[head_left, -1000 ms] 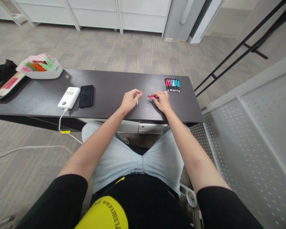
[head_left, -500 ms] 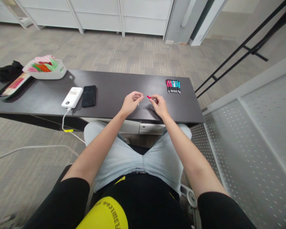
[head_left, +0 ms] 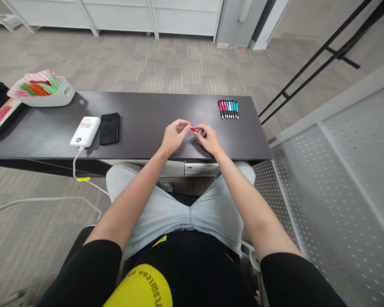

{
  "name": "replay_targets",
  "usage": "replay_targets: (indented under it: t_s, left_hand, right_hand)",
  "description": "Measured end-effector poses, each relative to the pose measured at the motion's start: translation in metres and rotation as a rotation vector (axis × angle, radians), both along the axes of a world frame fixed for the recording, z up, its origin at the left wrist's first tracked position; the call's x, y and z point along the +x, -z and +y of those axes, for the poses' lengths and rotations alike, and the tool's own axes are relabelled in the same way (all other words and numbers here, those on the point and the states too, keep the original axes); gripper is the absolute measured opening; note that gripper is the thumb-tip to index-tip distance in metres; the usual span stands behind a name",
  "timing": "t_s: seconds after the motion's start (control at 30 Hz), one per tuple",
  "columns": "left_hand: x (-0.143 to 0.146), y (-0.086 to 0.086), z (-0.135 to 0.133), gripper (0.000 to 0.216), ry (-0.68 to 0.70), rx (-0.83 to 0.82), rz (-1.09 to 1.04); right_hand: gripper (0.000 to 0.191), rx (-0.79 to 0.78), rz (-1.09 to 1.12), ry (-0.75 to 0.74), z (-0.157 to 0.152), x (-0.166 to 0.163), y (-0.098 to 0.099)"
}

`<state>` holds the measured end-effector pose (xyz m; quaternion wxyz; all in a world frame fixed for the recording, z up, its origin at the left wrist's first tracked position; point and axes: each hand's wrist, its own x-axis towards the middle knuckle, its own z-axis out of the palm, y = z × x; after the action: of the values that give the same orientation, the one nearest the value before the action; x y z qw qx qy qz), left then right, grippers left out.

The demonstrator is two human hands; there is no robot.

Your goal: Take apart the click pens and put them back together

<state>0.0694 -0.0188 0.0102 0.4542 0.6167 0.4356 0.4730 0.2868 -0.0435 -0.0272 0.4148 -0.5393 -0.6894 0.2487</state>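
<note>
Over the dark tabletop [head_left: 137,128] my two hands meet at the fingertips. My right hand [head_left: 208,137] pinches a small red pen part [head_left: 193,129], pointing toward the left hand. My left hand [head_left: 174,137] has its thumb and fingers drawn together against the part's other end. Whatever the left fingers hold is too small and too hidden to name. To the right of both hands lies a neat row of several pens [head_left: 228,109], red ones on the left, teal ones on the right, with dark grips.
Left of my hands lie a black phone [head_left: 109,128] and a white power bank [head_left: 85,131] with a white cable [head_left: 74,166] running off the front edge. A white basket [head_left: 48,100] of colourful items stands at the far left. A perforated panel [head_left: 348,162] borders the right side.
My hands have come together, and the red pen part now reaches the left fingertips; before, a gap lay between them. The view has shifted slightly, moving the table items left.
</note>
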Motion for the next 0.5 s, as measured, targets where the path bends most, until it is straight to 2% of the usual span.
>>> replay_targets:
  t_s: [0.23,0.4,0.5]
  left_hand:
    - [-0.006,-0.001,-0.001,0.01,-0.05,0.001,0.044]
    - [-0.011,-0.007,-0.005,0.01,0.004,0.015,0.073]
    - [-0.013,-0.012,-0.01,0.004,0.021,0.086,0.109]
  right_hand:
    - [0.031,0.002,0.014,-0.003,0.0,-0.001,-0.002]
    - [0.027,0.002,-0.005,-0.01,0.0,-0.002,-0.002]
    - [0.025,0.009,0.025,-0.025,0.001,-0.001,0.001]
